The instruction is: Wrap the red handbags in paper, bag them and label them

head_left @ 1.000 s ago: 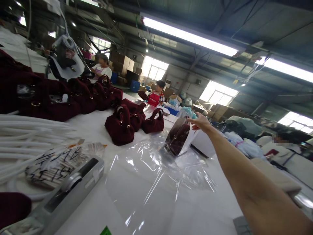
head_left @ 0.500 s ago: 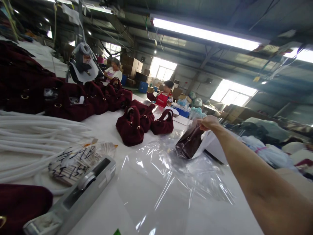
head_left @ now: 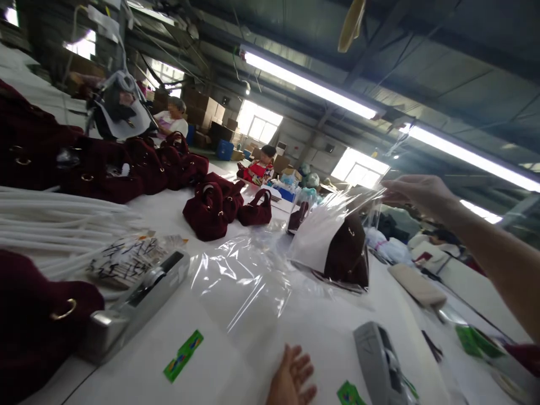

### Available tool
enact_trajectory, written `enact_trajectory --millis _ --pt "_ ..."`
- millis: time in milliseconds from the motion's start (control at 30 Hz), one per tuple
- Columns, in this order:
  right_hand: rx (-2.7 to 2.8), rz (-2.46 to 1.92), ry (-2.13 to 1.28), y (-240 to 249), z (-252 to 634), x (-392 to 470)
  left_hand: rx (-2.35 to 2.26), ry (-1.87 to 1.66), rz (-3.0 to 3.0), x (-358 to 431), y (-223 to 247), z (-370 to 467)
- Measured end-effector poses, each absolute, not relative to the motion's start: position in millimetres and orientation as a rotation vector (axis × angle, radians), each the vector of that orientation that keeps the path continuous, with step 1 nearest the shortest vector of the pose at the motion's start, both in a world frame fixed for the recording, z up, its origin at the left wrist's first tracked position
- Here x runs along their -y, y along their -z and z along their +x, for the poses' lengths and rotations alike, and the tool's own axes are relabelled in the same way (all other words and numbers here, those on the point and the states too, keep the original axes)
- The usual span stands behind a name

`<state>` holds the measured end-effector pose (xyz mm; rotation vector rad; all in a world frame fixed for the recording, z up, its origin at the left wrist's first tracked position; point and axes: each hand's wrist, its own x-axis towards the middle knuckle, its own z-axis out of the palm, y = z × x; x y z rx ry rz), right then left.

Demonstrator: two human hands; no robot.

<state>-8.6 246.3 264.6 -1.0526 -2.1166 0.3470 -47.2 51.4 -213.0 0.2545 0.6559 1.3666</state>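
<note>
My right hand (head_left: 415, 192) is closed on the gathered top edge of a clear plastic bag (head_left: 373, 209), at the right. Inside the bag sit a dark brown handbag (head_left: 348, 256) and a white sheet (head_left: 314, 242); its base is close to the white table. My left hand (head_left: 293, 378) is at the bottom edge, palm up, fingers apart, holding nothing. Between them lies a grey tape dispenser (head_left: 382, 360) with a green packet (head_left: 351, 392) beside it. Flat clear plastic sheeting (head_left: 236, 270) covers the table's middle.
Dark red handbags (head_left: 206, 211) stand in a group, with several more piled at left. White tubes (head_left: 54, 225), a marked clear packet (head_left: 126, 259) and another dispenser (head_left: 143, 304) lie left. A green packet (head_left: 183, 355) is in front. Two people sit far back.
My right hand has lifted the bagged handbag and brought it nearer, to the right. My left hand has come into view at the bottom. The view has turned to the right.
</note>
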Motion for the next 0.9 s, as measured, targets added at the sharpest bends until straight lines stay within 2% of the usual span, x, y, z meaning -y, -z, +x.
enact_trajectory --millis 67,133,300,567,733,900 --pt "2.059 -1.043 -0.581 -259 10 -209 -0.538 -1.533 0.017 -47 207 -64" --pt "2.073 -1.025 -0.683 -245 26 -178 -0.448 -1.621 0.017 -34 197 -78" --pt "2.304 -1.069 -0.588 -212 56 -118 -0.432 -1.582 0.461 25 173 -91" --pt "2.426 -1.098 -0.318 -204 129 -62 -1.107 -1.917 0.8 144 142 -117" --pt "2.463 -1.286 -0.541 -134 181 -57 -1.611 -1.98 0.963 182 160 -113" --pt "2.409 -1.497 -0.5 -83 218 -58 -1.667 -1.855 1.19 199 189 -99"
